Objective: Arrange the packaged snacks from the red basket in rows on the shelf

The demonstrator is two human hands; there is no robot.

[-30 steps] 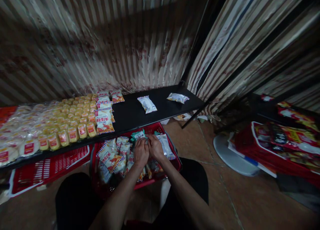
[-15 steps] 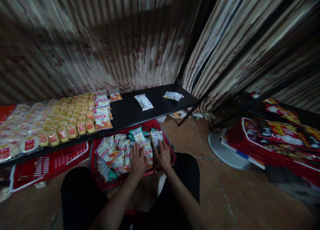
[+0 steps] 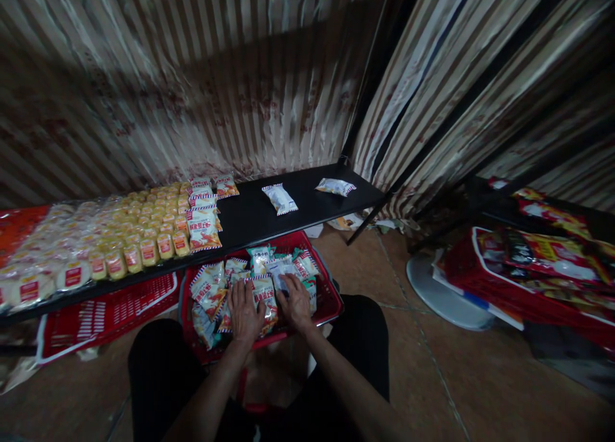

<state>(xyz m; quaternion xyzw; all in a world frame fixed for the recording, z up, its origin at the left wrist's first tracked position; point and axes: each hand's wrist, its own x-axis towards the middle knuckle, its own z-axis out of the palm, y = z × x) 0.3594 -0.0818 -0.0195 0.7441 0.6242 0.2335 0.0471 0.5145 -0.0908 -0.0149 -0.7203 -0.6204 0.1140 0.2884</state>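
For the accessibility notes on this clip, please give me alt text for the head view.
A person's left hand and right hand rest on snack packets piled in a red basket in front of their knees. Behind it, a low black shelf carries tight rows of small yellow packets at left and two loose packets further right.

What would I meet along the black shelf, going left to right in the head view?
In order: clear-wrapped buns → rows of small yellow packets → stack of red-and-white snack packets → lone white packet → silver packet.
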